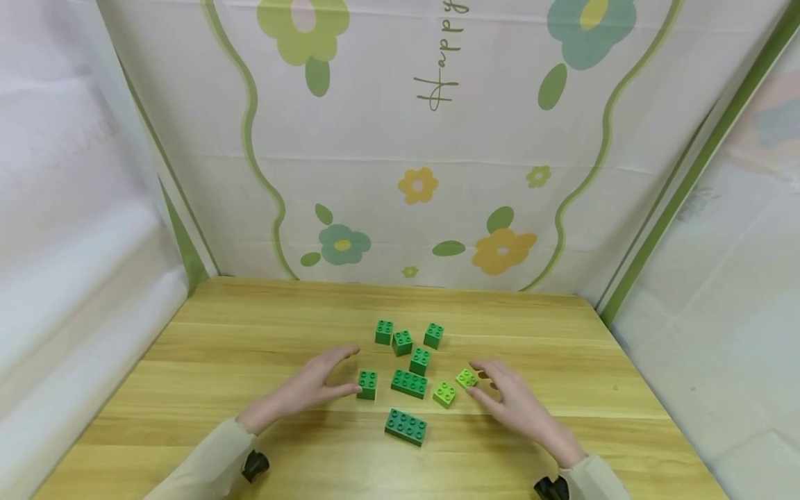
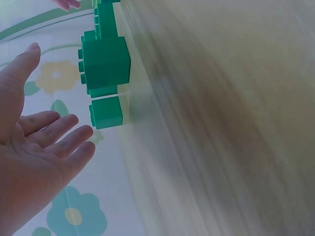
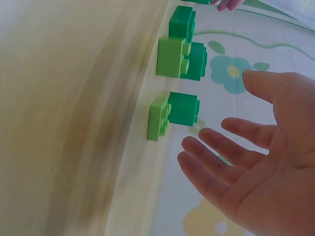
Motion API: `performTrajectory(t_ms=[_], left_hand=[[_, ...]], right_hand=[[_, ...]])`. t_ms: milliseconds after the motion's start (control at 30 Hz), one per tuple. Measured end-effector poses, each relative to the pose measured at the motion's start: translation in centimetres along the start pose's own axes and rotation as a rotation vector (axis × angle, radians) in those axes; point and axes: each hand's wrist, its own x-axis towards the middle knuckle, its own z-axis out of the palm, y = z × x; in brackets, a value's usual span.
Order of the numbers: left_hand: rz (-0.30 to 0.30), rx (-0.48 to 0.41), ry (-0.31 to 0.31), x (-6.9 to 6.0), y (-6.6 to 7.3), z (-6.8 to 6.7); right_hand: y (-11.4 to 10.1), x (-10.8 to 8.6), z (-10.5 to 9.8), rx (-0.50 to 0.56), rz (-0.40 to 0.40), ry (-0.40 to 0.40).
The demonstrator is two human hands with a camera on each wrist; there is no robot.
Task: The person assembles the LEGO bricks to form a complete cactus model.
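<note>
Between the side edges of the desk (image 1: pixel 250 326), green bricks (image 1: pixel 409 383) and lime bricks (image 1: pixel 444 394) lay studs-up, seemingly clustered within easy reach of the flanking left hand (image 1: pixel 309 385) and right hand (image 1: pixel 515 401), both spread and gripping nothing.

Soft, bright light fills the head view, whitest on the left-hand cloth (image 1: pixel 69 236), with faint, soft-edged shadows near the fingers (image 1: pixel 338 353) and a pale sheen on the near part of the desk (image 1: pixel 331 462). Both wrist views are dimmer, hazy and low in contrast, the wood grain (image 2: pixel 211 113) smeared and blurred.
</note>
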Motion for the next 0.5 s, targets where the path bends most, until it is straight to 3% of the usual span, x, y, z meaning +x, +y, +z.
performTrajectory(t_ms=[167, 500], left_hand=[[-0.004, -0.013, -0.016, -0.1, 0.2, 0.2], [-0.008, -0.017, -0.045, -0.6, 0.1, 0.7]], right_hand=[[-0.3, -0.2, 0.5, 0.032, 0.002, -0.022], [-1.2, -0.4, 1.2, 0.062, -0.088, -0.033]])
